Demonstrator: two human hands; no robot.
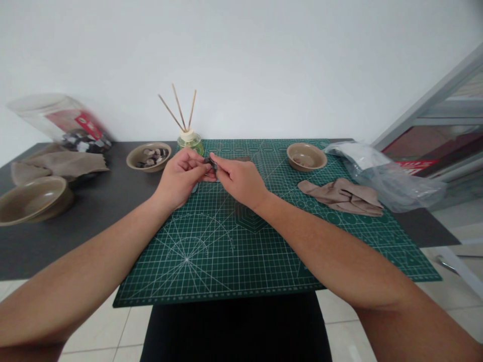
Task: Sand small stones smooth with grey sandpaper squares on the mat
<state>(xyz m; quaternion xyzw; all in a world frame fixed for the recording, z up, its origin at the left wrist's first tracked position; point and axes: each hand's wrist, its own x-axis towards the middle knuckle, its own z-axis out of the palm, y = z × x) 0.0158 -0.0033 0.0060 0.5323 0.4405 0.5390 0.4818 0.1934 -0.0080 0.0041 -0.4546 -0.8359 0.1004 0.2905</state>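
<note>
My left hand point(182, 175) and my right hand point(243, 180) meet above the far middle of the green cutting mat point(260, 256). Between their fingertips is a small dark piece point(211, 162), too small and covered to tell its kind. Both hands are closed, with thumbs and fingers pinched at it. Behind my right hand, part of a flat brown thing point(242, 159) shows on the mat. Left of my hands stands a bowl point(132, 162) of small dark and pale pieces. A reed diffuser point(190, 141) with three sticks is just behind my left hand.
On the right are a shallow bowl point(307, 163), a crumpled brown cloth point(341, 197) and a clear plastic bag point(396, 181). At left, a larger bowl point(33, 201), another brown cloth point(60, 163) and a tipped clear jar point(71, 120) of wrapped pieces lie on the dark table.
</note>
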